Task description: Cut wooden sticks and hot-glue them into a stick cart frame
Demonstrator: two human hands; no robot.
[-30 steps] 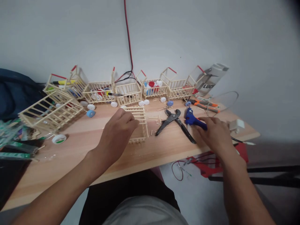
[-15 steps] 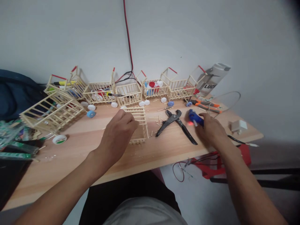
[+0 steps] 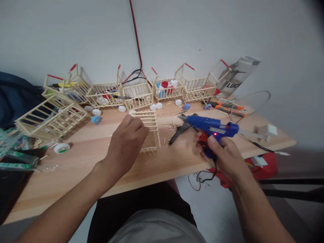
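Note:
My right hand (image 3: 224, 152) is wrapped round a blue hot glue gun (image 3: 207, 125) with an orange-red trigger and a lit red light. The nozzle points left, a clear glue stick (image 3: 249, 133) sticks out at the rear, and a black cord hangs below. My left hand (image 3: 129, 135) is closed at the left side of a small frame of wooden sticks (image 3: 153, 130), covering part of it. What the fingertips hold is hidden. Behind the glue gun lie black-handled pliers (image 3: 179, 133), partly covered.
Several miniature stick carts (image 3: 138, 94) with red handles and bottle-cap wheels line the wall. Orange-handled pliers (image 3: 231, 108), a carton (image 3: 239, 77) and a white block (image 3: 268, 131) stand right. Plastic wrappers (image 3: 17, 165) lie left. Stick offcuts (image 3: 173, 125) are scattered mid-table.
My right hand has lifted and turned the glue gun, bringing it leftward over the pliers with its nozzle towards the stick frame. My left hand stays at the frame, nearly still.

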